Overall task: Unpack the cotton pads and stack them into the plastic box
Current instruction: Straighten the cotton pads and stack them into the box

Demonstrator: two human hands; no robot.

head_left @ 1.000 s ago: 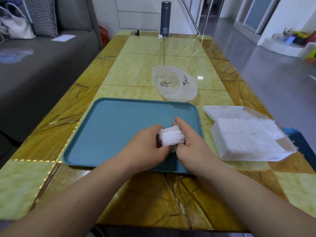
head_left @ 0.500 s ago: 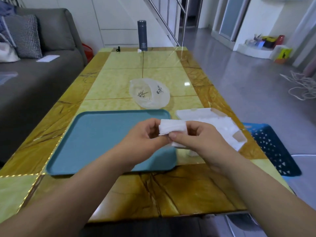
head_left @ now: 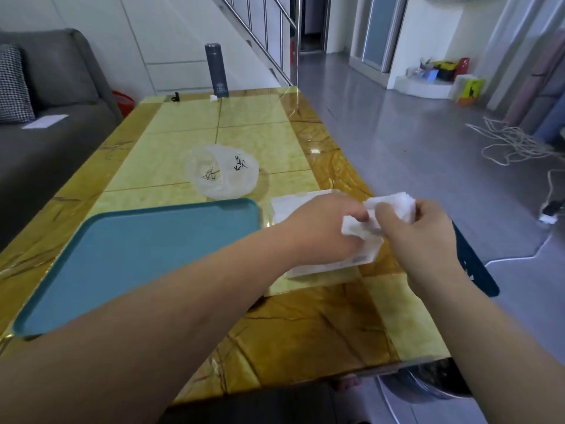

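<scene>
Cotton pads [head_left: 394, 206]: small stack held in both hands, over right part of plastic box [head_left: 324, 268], near right edge of table [head_left: 305, 325]. Left: blue tray [head_left: 137, 255]; beyond it, limp clear bag [head_left: 220, 175]. Left hand [head_left: 318, 228] pinches lower pads. Right hand [head_left: 419, 237] grips stack, fingers curled. Step, by my judgement: placing stack into box. Next move calls for lowering it flat, edges aligned, then release.

The left grip [head_left: 321, 228] and right grip [head_left: 419, 237] are carrying the cotton pads [head_left: 394, 206] rightward, leaving the blue tray [head_left: 137, 255] and arriving over the plastic box [head_left: 293, 206] on the worktop [head_left: 305, 332]. The stack, compact a second ago, is spreading between them, its right end rising higher.
</scene>
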